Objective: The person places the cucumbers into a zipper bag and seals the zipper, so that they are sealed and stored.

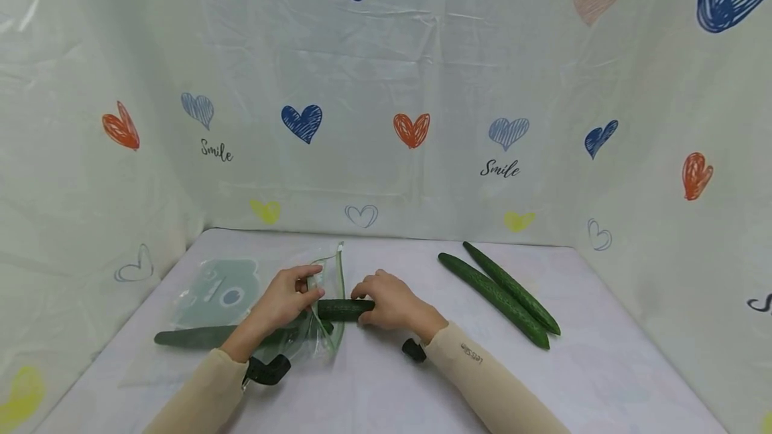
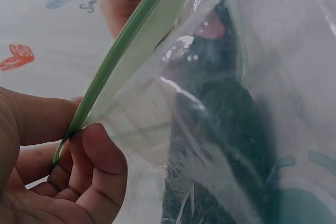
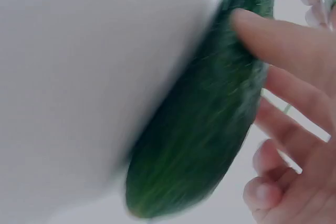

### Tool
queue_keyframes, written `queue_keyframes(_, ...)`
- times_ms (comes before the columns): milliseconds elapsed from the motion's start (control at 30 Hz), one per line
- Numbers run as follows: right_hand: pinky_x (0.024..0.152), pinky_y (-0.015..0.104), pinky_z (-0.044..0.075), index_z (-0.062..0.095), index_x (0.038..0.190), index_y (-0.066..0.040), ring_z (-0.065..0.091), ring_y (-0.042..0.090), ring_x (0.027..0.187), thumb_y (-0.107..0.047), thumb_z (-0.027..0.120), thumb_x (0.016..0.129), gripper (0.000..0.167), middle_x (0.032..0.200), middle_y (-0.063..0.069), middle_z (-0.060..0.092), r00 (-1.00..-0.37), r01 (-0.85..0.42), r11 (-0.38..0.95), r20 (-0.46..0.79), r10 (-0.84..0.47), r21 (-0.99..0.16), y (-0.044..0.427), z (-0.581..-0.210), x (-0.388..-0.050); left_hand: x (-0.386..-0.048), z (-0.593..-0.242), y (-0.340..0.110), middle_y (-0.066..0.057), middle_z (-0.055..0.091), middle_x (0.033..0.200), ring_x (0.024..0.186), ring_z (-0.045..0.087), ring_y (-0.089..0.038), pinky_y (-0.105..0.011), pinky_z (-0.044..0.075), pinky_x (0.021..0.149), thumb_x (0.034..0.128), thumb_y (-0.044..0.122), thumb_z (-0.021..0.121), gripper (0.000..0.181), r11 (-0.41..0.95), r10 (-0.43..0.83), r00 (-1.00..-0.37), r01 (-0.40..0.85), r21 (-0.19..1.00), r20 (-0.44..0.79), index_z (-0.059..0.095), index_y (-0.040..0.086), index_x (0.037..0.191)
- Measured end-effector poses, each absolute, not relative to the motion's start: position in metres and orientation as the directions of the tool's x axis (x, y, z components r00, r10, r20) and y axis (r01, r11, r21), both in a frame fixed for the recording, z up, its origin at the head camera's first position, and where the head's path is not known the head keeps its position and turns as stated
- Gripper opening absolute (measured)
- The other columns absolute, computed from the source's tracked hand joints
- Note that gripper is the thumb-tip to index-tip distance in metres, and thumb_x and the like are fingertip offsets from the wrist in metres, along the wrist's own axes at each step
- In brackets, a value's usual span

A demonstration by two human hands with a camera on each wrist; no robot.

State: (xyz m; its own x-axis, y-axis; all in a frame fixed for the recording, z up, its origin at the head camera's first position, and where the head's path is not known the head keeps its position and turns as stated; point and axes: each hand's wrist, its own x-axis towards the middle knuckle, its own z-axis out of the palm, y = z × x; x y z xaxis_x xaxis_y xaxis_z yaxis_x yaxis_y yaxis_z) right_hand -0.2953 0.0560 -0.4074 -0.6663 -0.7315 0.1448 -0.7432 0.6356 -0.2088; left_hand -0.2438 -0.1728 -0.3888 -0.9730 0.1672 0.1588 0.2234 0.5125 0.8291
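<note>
- At nine o'clock on the counter (image 1: 386,397), a clear plastic bag (image 1: 232,273) with teal print lies flat, its green-edged mouth toward three o'clock.
- Inside it is one cucumber (image 1: 193,337), its free end pointing to nine o'clock.
- Of the hands, the left hand (image 1: 286,297) pinches the mouth's edge between thumb and finger.
- A second cucumber (image 1: 346,310) enters the mouth, its other end toward three o'clock.
- The right hand (image 1: 389,301) holds that end, thumb and fingers partly bent around it.
- At three o'clock, two cucumbers (image 1: 493,300) lie side by side, slanting from eleven to five.
</note>
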Motion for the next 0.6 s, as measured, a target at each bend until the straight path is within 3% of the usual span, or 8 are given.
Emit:
queue_keyframes(233, 0.081, 0.031, 0.048, 0.067, 0.115, -0.020, 0.059, 0.009, 0.096, -0.029, 0.080, 0.078, 0.040, 0.103, -0.010, 0.062, -0.721, -0.679, 0.683, 0.070, -0.689, -0.270, 0.080, -0.408, -0.293, -0.246, -0.391, -0.172, -0.005, 0.048, 0.060, 0.056, 0.055, -0.021, -0.030, 0.038, 0.045, 0.0903, 0.006, 0.065, 0.048, 0.523, 0.173, -0.972, 0.229, 0.821, 0.161, 0.051, -0.002, 0.136)
queue_keyframes(400, 0.089, 0.035, 0.045, 0.066, 0.117, -0.017, 0.058, 0.009, 0.099, -0.027, 0.079, 0.080, 0.041, 0.107, -0.008, 0.064, -0.721, -0.677, 0.680, 0.065, -0.690, -0.281, 0.084, -0.412, -0.293, -0.246, -0.392, -0.173, -0.005, 0.049, 0.060, 0.056, 0.055, -0.021, -0.029, 0.036, 0.044, 0.0905, 0.007, 0.065, 0.048, 0.528, 0.171, -0.971, 0.234, 0.817, 0.168, 0.051, -0.001, 0.136)
queue_keyframes(600, 0.086, 0.038, 0.045, 0.064, 0.117, -0.017, 0.057, 0.008, 0.097, -0.026, 0.076, 0.082, 0.037, 0.105, -0.008, 0.063, -0.709, -0.695, 0.675, 0.081, -0.701, -0.247, 0.083, -0.414, -0.292, -0.246, -0.392, -0.173, -0.005, 0.048, 0.061, 0.056, 0.056, -0.021, -0.031, 0.040, 0.046, 0.0903, 0.006, 0.065, 0.048, 0.513, 0.178, -0.970, 0.234, 0.826, 0.164, 0.051, -0.002, 0.136)
